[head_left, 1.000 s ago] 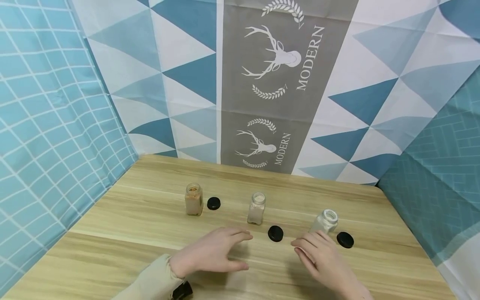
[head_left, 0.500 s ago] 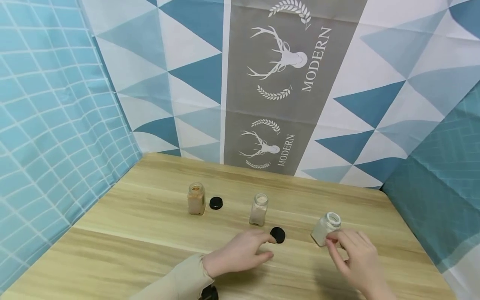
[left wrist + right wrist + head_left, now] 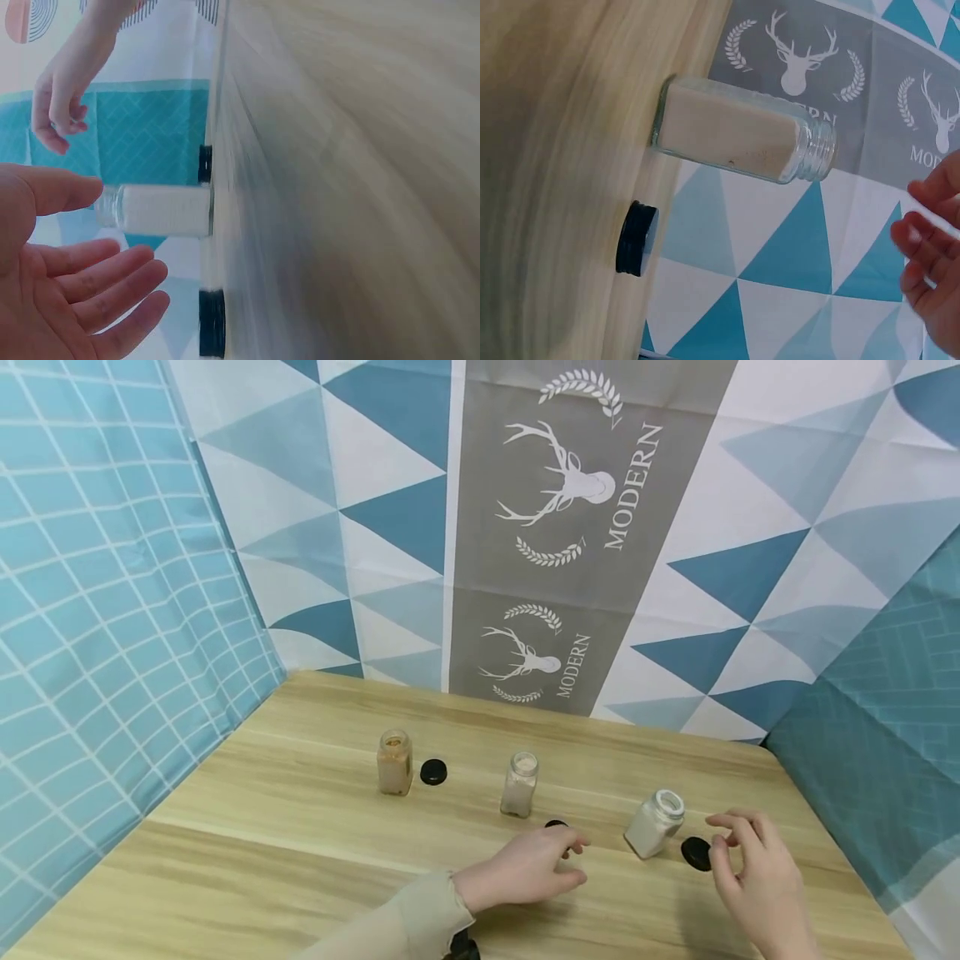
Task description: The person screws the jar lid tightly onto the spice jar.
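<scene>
Three open glass jars of powder stand upright on the table. The right jar (image 3: 655, 824) holds white powder, and a black lid (image 3: 696, 853) lies to its right. My right hand (image 3: 761, 877) is over the table right beside that lid, fingers loosely bent, holding nothing. My left hand (image 3: 525, 866) reaches out with relaxed, spread fingers and an empty palm, partly hiding the middle black lid (image 3: 556, 823). Behind it is the middle jar (image 3: 519, 785), filled with pale powder. In the left wrist view, the left fingers (image 3: 112, 285) are apart from the white-powder jar (image 3: 161, 211).
Farther left stands a jar of brownish powder (image 3: 394, 763) with its black lid (image 3: 433, 772) next to it. The wooden table (image 3: 247, 827) meets a patterned cloth backdrop (image 3: 525, 527) at its back edge. Blue checked cloth (image 3: 97, 568) hangs on the left.
Both hands have moved right. The right hand has passed from the right jar to beside its lid, while the left has come in front of the middle lid. Jars and lids stay in place.
</scene>
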A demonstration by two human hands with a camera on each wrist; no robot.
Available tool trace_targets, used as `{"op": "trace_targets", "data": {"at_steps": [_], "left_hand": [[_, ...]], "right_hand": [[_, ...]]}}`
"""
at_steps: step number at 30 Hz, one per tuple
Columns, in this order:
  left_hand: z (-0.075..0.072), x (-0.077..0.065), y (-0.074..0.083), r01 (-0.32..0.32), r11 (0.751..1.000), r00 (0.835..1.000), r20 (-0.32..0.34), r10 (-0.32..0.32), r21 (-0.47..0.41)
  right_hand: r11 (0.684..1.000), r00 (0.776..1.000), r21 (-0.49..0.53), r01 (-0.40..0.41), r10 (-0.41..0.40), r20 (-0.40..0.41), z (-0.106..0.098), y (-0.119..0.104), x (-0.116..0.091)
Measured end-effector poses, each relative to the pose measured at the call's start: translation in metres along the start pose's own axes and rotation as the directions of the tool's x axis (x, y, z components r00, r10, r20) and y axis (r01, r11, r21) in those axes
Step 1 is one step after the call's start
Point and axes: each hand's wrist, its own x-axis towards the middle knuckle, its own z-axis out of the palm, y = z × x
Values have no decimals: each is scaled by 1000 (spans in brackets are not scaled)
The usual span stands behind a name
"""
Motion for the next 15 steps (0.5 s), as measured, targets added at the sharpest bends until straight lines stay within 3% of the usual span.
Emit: {"op": "trace_targets", "data": {"at_steps": [4,7,11,15], "left_hand": [[8,12,4,25,997,1000,-7,-26,-67],[11,20,5,37,992,998,-41,-42,-118],[14,28,4,59,985,993,-91,-75,-165],[17,36,3,104,972,987,-102,-128,-211]], "right_hand": [[995,995,-19,-96,97,27,-1,5,1],[985,979,-62,-162,169,116,-3,11,3],[972,931,-113,-205,229,283,-5,18,4],[964,869,-141,-225,264,418,-5,26,4]]}}
